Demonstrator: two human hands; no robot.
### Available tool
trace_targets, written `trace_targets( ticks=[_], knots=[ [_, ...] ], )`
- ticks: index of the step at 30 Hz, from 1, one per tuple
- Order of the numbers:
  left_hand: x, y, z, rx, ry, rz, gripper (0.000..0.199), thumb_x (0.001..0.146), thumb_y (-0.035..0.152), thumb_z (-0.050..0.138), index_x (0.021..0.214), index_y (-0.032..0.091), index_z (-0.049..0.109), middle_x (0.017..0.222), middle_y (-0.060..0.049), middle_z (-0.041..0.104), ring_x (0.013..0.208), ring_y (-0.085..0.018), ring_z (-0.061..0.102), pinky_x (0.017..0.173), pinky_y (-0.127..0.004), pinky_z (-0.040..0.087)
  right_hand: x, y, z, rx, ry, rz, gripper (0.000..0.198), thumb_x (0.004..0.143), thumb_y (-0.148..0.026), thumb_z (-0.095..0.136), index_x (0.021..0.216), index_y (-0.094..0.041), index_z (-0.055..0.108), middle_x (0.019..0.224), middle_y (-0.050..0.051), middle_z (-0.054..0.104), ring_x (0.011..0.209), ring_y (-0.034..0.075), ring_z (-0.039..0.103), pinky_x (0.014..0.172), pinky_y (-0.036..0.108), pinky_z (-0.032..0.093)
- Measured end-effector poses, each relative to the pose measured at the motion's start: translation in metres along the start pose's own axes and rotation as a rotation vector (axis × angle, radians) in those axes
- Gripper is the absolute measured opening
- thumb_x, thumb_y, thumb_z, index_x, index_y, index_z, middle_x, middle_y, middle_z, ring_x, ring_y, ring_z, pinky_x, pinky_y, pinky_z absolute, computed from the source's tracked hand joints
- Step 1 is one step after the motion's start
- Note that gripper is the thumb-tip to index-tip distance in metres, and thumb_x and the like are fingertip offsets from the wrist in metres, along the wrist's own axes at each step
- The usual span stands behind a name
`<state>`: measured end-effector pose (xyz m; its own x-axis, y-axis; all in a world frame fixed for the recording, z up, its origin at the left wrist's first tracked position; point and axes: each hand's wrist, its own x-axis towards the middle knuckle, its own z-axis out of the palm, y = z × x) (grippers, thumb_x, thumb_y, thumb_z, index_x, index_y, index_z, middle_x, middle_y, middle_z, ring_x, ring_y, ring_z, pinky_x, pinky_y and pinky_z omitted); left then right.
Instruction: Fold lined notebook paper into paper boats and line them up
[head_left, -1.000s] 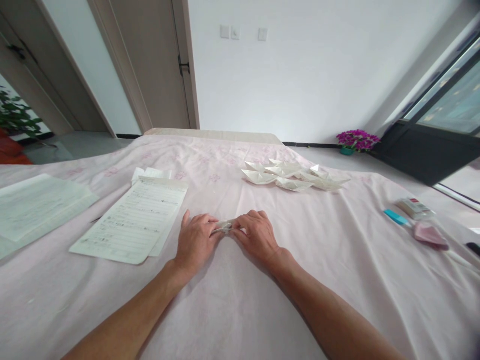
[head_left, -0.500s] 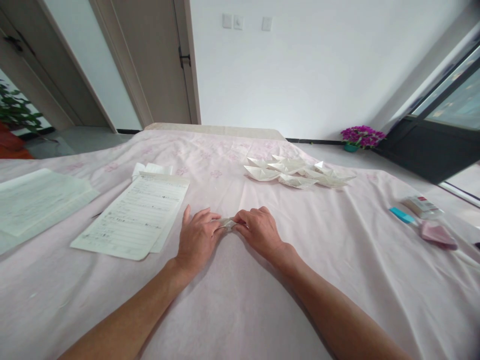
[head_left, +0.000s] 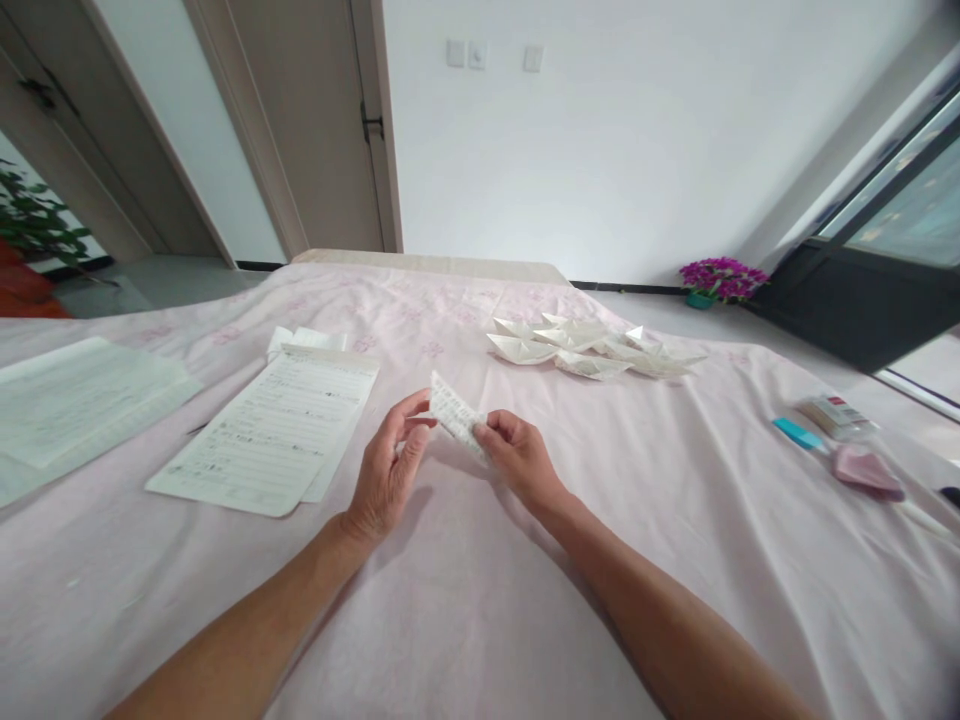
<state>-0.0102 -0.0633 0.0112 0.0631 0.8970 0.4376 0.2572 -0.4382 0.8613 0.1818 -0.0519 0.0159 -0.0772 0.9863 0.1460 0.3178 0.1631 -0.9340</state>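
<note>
A small folded piece of paper (head_left: 454,412) with writing on it is held up above the pink cloth (head_left: 465,600). My right hand (head_left: 520,455) pinches its lower right end between thumb and fingers. At its upper left edge is my left hand (head_left: 390,460), thumb and fingers apart, fingertips close behind the paper; whether they touch it is hard to see. Several folded paper boats (head_left: 592,345) sit in a group beyond my right hand. Left of my left hand lie sheets of handwritten lined paper (head_left: 262,440).
More thin paper sheets (head_left: 82,400) lie at the far left. Toward the right edge are a blue object (head_left: 798,433), a clear-wrapped packet (head_left: 836,415) and a pink cloth-like item (head_left: 868,472). Purple flowers (head_left: 721,278) in a green pot stand on the floor beyond.
The folded paper has been lifted and tilted, its written face now showing. My left hand has loosened from its pinch and turned, thumb apart from the fingers. The right hand keeps hold.
</note>
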Motion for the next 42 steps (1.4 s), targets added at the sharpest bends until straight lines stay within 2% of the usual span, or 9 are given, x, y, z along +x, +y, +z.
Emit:
trace_targets(
  ticks=[2,4,8,12,20,29,36,42],
  knots=[
    [-0.003,0.0,0.007,-0.11,-0.06,-0.094,0.058,0.095,0.042,0.05,0.147,0.024,0.032,0.135,-0.012,0.056,0.106,-0.02,0.065,0.092,-0.036,0.053,-0.003,-0.002,0.006,0.328,-0.027,0.146,0.034,0.081,-0.049,0.064,0.072,-0.02,0.051,0.056,-0.006,0.047,0.049,0.009,0.038,0.05,0.023,0.026],
    [-0.006,-0.002,0.016,-0.172,-0.093,-0.149,0.063,0.093,0.042,0.054,0.148,0.024,0.029,0.137,-0.013,0.054,0.107,-0.02,0.064,0.092,-0.036,0.053,-0.007,-0.005,0.012,0.492,-0.047,0.226,0.039,0.073,-0.052,0.071,0.073,-0.019,0.051,0.055,-0.006,0.049,0.047,0.008,0.038,0.047,0.022,0.026],
    [-0.007,-0.001,0.024,-0.243,-0.09,-0.209,0.057,0.091,0.039,0.057,0.142,0.021,0.039,0.132,-0.012,0.059,0.108,-0.021,0.064,0.093,-0.036,0.053,-0.015,-0.013,0.018,0.635,-0.049,0.287,0.042,0.067,-0.049,0.078,0.075,-0.018,0.051,0.056,-0.005,0.054,0.046,0.007,0.042,0.047,0.021,0.03],
    [-0.005,0.006,0.023,-0.296,-0.155,-0.241,0.05,0.092,0.039,0.055,0.137,0.019,0.047,0.128,-0.011,0.063,0.105,-0.021,0.065,0.086,-0.032,0.055,-0.016,-0.015,0.016,0.725,-0.05,0.322,0.043,0.065,-0.046,0.082,0.077,-0.018,0.052,0.059,-0.004,0.057,0.049,0.008,0.046,0.049,0.02,0.035],
    [-0.004,0.016,0.022,-0.33,-0.209,-0.251,0.049,0.092,0.038,0.053,0.135,0.016,0.051,0.125,-0.011,0.065,0.104,-0.023,0.064,0.085,-0.032,0.055,-0.014,-0.009,0.011,0.783,-0.1,0.327,0.042,0.065,-0.046,0.083,0.078,-0.017,0.054,0.062,-0.003,0.059,0.052,0.008,0.049,0.052,0.02,0.037],
    [-0.002,0.011,0.024,-0.31,-0.164,-0.26,0.036,0.087,0.025,0.055,0.122,0.019,0.058,0.112,-0.007,0.069,0.096,-0.018,0.065,0.088,-0.031,0.051,-0.015,-0.009,0.014,0.76,-0.128,0.277,0.04,0.065,-0.042,0.083,0.081,-0.017,0.056,0.063,-0.003,0.061,0.051,0.008,0.049,0.051,0.021,0.037],
    [0.003,0.005,0.018,-0.122,-0.033,-0.325,0.026,0.08,0.032,0.066,0.1,0.018,0.059,0.088,-0.002,0.066,0.07,-0.012,0.058,0.063,-0.023,0.048,-0.014,0.002,0.02,0.679,-0.12,0.225,0.039,0.069,-0.044,0.08,0.086,-0.016,0.058,0.065,-0.003,0.059,0.054,0.009,0.049,0.054,0.022,0.038],
    [0.002,0.006,0.019,-0.148,0.006,-0.332,0.023,0.08,0.033,0.066,0.095,0.019,0.055,0.083,0.001,0.061,0.067,-0.011,0.057,0.06,-0.022,0.046,-0.012,0.003,0.021,0.609,-0.131,0.19,0.035,0.077,-0.047,0.072,0.088,-0.017,0.058,0.068,-0.004,0.055,0.057,0.009,0.045,0.055,0.023,0.035]
  ],
)
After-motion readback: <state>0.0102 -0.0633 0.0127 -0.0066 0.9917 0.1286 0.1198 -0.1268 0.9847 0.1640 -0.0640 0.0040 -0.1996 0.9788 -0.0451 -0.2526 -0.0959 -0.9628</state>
